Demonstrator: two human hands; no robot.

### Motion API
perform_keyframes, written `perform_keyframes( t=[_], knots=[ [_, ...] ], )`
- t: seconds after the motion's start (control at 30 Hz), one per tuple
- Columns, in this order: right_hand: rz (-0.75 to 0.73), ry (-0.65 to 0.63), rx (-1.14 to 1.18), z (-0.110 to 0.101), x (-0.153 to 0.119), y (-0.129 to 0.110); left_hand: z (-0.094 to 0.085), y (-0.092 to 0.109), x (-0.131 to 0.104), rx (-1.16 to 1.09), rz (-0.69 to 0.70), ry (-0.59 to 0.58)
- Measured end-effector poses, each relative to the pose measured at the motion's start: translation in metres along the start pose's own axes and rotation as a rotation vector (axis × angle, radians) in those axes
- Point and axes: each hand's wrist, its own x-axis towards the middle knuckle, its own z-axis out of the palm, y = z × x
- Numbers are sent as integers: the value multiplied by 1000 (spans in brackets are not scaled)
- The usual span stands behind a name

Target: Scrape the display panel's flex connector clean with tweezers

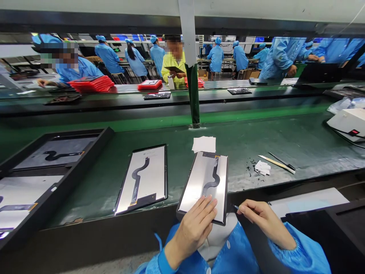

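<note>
My left hand (pixel 196 224) lies with its fingers spread on the lower part of a display panel (pixel 196 182), which has a black curved flex cable (pixel 213 180) and juts over the bench's front edge. To the right of that panel, my right hand (pixel 259 217) pinches a thin, pointed tool (pixel 236 207) between thumb and index finger. A second panel (pixel 155 175) with a similar cable rests on the green bench at the left. White paper sheets (pixel 204 144) lie just beyond the near panel's top end.
A black tray (pixel 107 139) with more panels stands at the left. White scraps (pixel 262 168), a pale stick (pixel 276 164) and a dark thin tool (pixel 282 161) lie right. A post (pixel 194 95) rises mid-bench; people in blue and yellow work beyond.
</note>
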Motion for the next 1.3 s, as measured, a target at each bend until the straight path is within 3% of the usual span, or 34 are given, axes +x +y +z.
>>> perform_keyframes(
  t=[1.3],
  knots=[
    [32, 62, 0, -17, -2, -6, 0, 0, 1, 27, 23, 8]
  ],
)
